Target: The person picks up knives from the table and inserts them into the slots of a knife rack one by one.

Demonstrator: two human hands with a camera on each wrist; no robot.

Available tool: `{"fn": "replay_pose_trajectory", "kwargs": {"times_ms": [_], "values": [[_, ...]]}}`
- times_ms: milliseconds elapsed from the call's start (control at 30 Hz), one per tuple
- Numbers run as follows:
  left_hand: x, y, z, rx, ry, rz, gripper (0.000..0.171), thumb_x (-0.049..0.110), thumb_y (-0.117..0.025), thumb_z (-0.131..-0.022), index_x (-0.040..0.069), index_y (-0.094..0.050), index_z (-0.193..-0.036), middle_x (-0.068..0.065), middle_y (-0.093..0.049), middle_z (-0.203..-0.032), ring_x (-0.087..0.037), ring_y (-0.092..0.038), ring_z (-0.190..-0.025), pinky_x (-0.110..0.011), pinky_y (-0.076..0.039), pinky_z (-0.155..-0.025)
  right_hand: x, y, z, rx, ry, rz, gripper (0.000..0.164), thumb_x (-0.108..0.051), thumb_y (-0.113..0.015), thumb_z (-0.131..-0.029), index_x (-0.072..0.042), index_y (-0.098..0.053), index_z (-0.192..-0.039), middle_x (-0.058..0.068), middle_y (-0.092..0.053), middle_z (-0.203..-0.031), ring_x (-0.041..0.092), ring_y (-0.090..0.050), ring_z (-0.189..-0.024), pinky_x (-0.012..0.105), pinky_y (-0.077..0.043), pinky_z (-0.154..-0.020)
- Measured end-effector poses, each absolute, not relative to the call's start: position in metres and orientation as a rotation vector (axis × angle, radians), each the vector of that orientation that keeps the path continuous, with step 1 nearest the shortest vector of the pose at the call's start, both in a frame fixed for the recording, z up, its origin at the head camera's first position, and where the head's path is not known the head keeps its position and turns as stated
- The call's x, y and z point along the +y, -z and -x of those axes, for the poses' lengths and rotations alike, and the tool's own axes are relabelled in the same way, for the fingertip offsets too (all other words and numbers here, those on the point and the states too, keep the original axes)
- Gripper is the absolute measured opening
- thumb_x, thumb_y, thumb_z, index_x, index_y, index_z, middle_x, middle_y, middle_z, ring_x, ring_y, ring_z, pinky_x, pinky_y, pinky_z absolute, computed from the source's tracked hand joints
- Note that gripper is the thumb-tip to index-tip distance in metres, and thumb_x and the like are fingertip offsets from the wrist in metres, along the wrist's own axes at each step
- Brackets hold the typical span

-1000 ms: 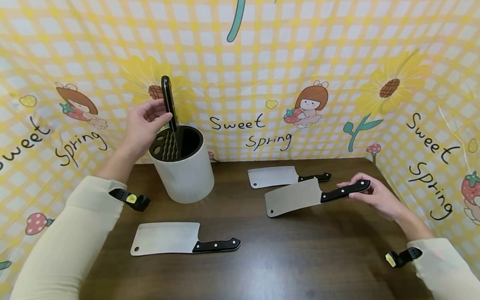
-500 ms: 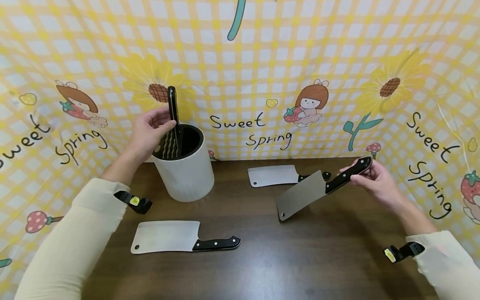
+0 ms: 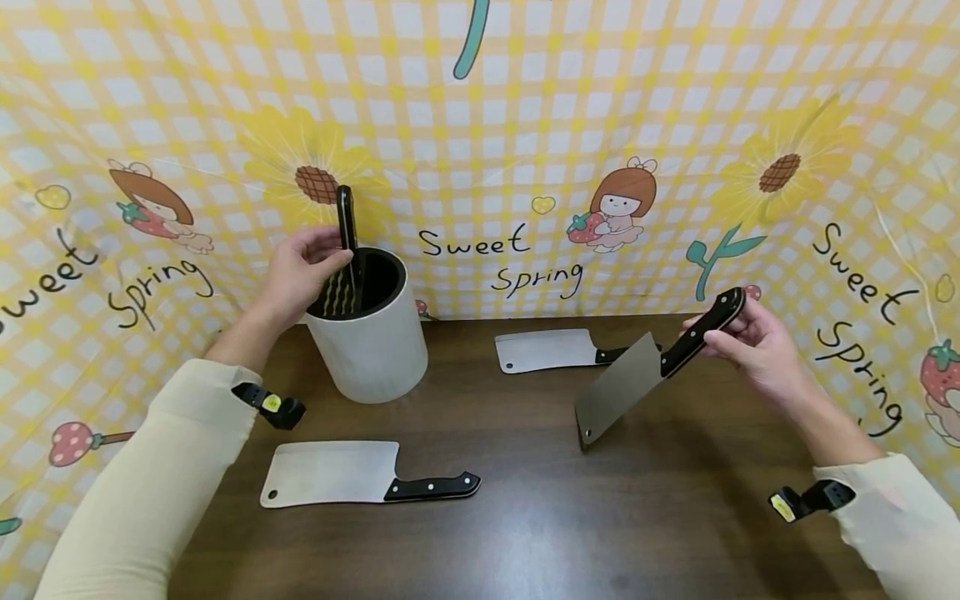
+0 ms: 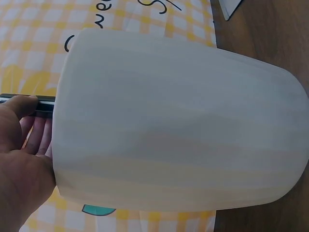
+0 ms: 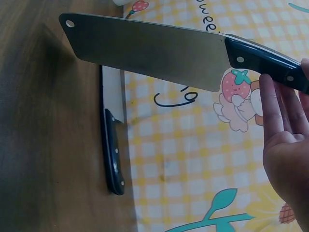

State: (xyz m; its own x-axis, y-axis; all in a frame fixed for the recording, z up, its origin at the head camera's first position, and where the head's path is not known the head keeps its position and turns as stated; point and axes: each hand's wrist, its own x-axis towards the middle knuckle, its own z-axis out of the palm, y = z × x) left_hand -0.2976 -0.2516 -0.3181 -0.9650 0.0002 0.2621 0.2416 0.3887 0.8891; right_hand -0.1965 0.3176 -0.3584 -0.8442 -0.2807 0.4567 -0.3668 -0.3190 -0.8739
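My left hand (image 3: 303, 268) pinches the black handle (image 3: 346, 218) of a knife standing in a white round knife holder (image 3: 372, 358); its blade is down inside, mostly hidden. In the left wrist view the holder's wall (image 4: 178, 121) fills the middle and the thumb lies on the handle (image 4: 46, 105). My right hand (image 3: 761, 354) grips the black riveted handle of a cleaver (image 3: 618, 387), raised over the table with its blade slanting down to the left. The right wrist view shows that cleaver's broad blade (image 5: 145, 48) and fingers under its handle.
A second cleaver (image 3: 543, 350) lies flat at the back of the brown table (image 3: 525, 517), partly behind the raised one. Another cleaver (image 3: 330, 473) lies at the front left, handle to the right. A yellow checked cloth (image 3: 480, 150) stands around the back and sides.
The knife in my left hand has sunk lower into the holder, the hand going down with it. My right hand has raised the cleaver's handle, tilting the blade more steeply.
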Motion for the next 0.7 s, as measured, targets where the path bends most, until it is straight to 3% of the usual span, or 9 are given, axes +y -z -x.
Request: {"fn": "replay_pose_trajectory", "kwargs": {"times_ms": [333,433,700], "values": [[-0.254,0.316,0.3,-2.527,1.569,0.195,0.053,0.019,-0.062,-0.103,-0.004,-0.046,-0.148,-0.007,-0.056,-0.129,-0.01,-0.055,-0.115,-0.011,-0.047,-0.09,0.312,0.327,0.198,-1.819,-2.262,-0.805,0.023,0.024,-0.049,-0.095,0.01,-0.058,-0.111,0.022,-0.073,-0.107,0.025,-0.074,-0.098,0.03,-0.062,-0.077],[-0.255,0.315,0.299,-2.531,1.59,0.192,0.054,0.021,-0.061,-0.104,-0.002,-0.044,-0.15,-0.009,-0.054,-0.134,-0.008,-0.055,-0.113,-0.011,-0.048,-0.09,0.308,0.318,0.2,-1.839,-2.231,-0.792,0.025,0.025,-0.049,-0.094,0.01,-0.059,-0.109,0.02,-0.074,-0.105,0.024,-0.074,-0.095,0.03,-0.062,-0.076],[-0.259,0.308,0.29,-2.391,1.701,0.251,0.049,0.016,-0.057,-0.105,-0.007,-0.044,-0.147,-0.003,-0.056,-0.123,-0.001,-0.062,-0.098,-0.016,-0.056,-0.083,0.304,0.298,0.202,-1.897,-2.204,-0.761,0.028,0.025,-0.052,-0.093,0.005,-0.063,-0.109,0.013,-0.075,-0.104,0.02,-0.074,-0.097,0.026,-0.061,-0.073]]}}
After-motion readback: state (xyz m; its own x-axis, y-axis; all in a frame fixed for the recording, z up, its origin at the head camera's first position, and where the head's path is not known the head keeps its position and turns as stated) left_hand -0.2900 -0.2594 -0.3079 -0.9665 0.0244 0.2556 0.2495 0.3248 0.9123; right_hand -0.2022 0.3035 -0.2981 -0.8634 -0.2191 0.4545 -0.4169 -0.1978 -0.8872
